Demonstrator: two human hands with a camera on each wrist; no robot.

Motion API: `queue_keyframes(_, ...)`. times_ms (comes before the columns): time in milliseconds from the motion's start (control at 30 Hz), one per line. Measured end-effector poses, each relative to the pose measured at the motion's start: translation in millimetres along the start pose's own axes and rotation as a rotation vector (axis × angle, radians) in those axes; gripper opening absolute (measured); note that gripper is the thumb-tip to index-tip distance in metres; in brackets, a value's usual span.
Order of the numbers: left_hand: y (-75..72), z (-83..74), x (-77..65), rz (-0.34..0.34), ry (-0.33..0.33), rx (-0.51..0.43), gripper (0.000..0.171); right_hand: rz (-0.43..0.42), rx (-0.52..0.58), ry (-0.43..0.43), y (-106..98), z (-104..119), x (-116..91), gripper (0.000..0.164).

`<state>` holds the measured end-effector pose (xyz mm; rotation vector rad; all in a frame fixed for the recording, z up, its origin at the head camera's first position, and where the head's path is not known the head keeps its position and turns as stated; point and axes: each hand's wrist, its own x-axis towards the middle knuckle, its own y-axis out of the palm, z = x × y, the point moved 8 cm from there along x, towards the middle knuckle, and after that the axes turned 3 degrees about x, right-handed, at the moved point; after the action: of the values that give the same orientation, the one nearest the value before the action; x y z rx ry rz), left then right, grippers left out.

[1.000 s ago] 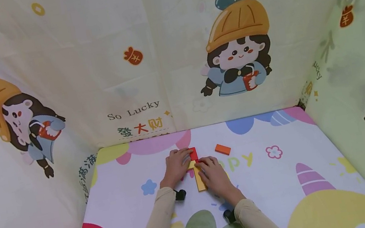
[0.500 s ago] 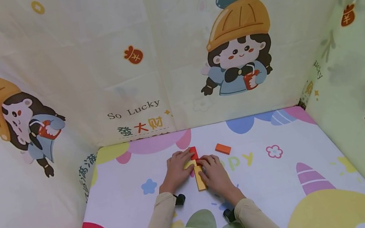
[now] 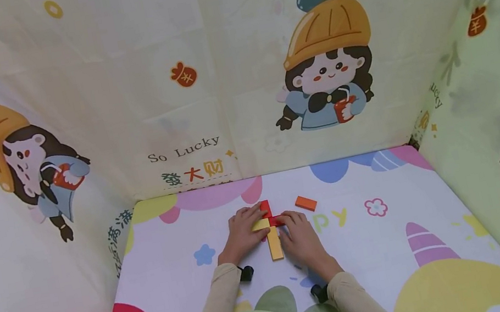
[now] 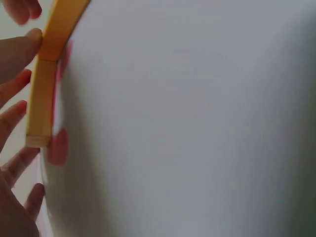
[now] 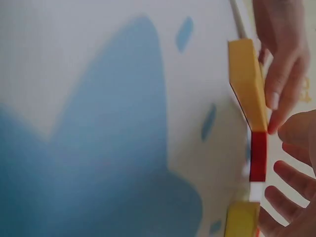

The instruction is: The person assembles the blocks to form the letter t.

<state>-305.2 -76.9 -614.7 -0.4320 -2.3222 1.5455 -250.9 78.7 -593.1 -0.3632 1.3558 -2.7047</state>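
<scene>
Centrally, 4 flat rectangular blocks meet end to corner in a cross on the white, cartoon-printed table surface (image 3: 366, 244). The left hand (image 3: 243, 232) pinches the pale yellow rectangular block (image 3: 260, 225), the cross's left arm, thumb on its near side, 1 finger reaching the bright red upright block (image 3: 266, 207) at the top. The right hand (image 3: 301, 233) is loosely spread, fingertips at the dark red sideways block (image 3: 274, 221), thumb apart from the long amber block (image 3: 274, 243) below. Another mustard-yellow block (image 5: 241, 219) shows beside its fingers. 1 orange rectangular block (image 3: 306, 203) lies well apart, beyond the right hand.
</scene>
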Motion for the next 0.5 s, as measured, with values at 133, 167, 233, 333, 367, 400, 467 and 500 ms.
queue_keyframes(133, -0.2, 1.2, -1.2, -0.018, -0.002, -0.036, 0.056, -0.020, 0.024, 0.030, -10.2, -7.1, -2.7, 0.036)
queue_keyframes(167, -0.2, 1.6, -1.7, -0.021, -0.004, -0.046, 0.055, -0.024, 0.030, 0.037, -12.4, -9.3, -3.2, 0.035)
queue_keyframes(233, 0.6, 2.8, -2.3, -0.023, -0.010, -0.059, 0.056, -0.027, 0.043, 0.051, -16.2, -13.9, -4.6, 0.034)
queue_keyframes(333, 1.5, 4.3, -2.9, -0.029, -0.014, -0.071, 0.057, -0.014, 0.072, 0.089, -20.6, -21.9, -6.8, 0.030)
queue_keyframes(367, 1.9, 4.8, -2.9, -0.031, -0.015, -0.076, 0.057, -0.004, 0.079, 0.101, -21.6, -24.6, -7.6, 0.030)
queue_keyframes(400, 2.4, 5.2, -2.7, -0.030, -0.015, -0.082, 0.057, 0.003, 0.091, 0.113, -22.9, -27.2, -8.6, 0.029)
queue_keyframes(467, 3.3, 5.6, -2.6, -0.026, -0.016, -0.095, 0.057, 0.021, 0.121, 0.140, -25.3, -32.7, -10.5, 0.028)
queue_keyframes(500, 4.0, 5.9, -2.6, -0.023, -0.016, -0.101, 0.057, 0.028, 0.138, 0.150, -26.8, -35.1, -11.7, 0.027)
